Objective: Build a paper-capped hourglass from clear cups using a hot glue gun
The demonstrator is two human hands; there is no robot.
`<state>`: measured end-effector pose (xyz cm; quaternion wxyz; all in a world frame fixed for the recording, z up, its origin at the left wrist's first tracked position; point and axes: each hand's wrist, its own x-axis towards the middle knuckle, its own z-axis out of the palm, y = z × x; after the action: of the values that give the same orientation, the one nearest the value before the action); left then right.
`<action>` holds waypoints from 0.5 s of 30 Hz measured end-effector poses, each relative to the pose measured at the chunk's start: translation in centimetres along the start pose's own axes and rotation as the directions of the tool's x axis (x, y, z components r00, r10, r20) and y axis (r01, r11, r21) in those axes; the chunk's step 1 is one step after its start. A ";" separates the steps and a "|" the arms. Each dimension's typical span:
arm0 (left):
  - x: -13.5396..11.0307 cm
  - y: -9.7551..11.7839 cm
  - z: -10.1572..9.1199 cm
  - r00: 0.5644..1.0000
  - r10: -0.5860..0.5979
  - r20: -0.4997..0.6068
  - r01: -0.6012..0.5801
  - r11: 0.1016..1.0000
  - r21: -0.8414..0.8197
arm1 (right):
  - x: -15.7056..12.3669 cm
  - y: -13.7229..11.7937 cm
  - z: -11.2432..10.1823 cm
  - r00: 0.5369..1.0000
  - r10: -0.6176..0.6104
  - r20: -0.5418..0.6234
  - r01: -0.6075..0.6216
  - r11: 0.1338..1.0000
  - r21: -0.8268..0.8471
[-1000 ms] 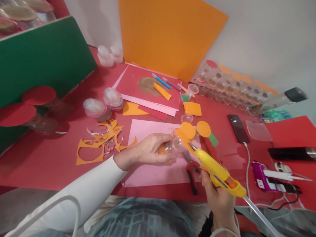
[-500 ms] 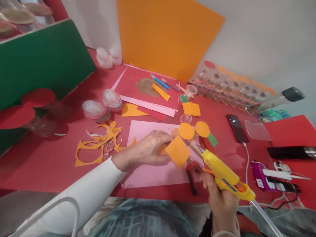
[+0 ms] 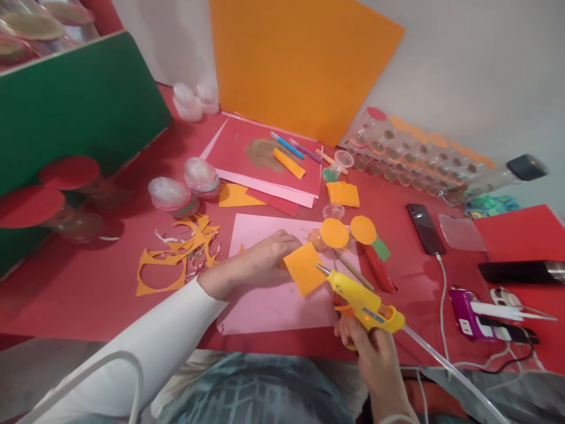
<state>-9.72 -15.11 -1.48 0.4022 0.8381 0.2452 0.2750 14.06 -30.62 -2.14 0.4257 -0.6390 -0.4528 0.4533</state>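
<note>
My left hand is closed at the edge of a square of orange paper, above a pink sheet. The square hides my fingertips and anything beneath it. In my right hand is a yellow hot glue gun, a long clear glue stick running out of its back. The gun's metal nozzle lies over the square's right side; whether it touches cannot be made out. Just beyond stand two small pieces topped with orange discs, near a brown stick and a red-handled tool.
Orange paper scraps and clear plastic cups lie left. Stacked orange squares and markers sit behind. A charging phone and a purple power strip with cables are right. A green board stands left.
My right hand has brought the glue gun left, its nozzle now over the orange square. The square has shifted slightly left with my left hand. The gun now covers the red-handled pliers.
</note>
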 end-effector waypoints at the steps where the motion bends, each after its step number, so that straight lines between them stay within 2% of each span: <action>1: 0.0 -0.1 0.0 1.000 0.000 -0.003 0.000 1.000 -0.004 | 0.0 0.0 0.2 1.000 0.022 0.000 -0.022 1.000 0.008; 6: 0.0 -0.1 0.0 1.000 0.005 -0.002 -0.005 1.000 -0.020 | 0.6 -0.1 0.7 0.996 0.084 -0.012 -0.083 0.995 0.048; 15: 0.0 -0.2 0.1 0.997 0.041 -0.064 -0.041 0.999 -0.004 | 0.0 -0.6 0.8 0.988 0.138 0.069 -0.142 0.988 0.063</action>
<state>-9.70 -15.07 -1.74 0.3907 0.8326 0.2399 0.3107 13.14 -30.38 -1.73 0.3996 -0.6395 -0.4046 0.5174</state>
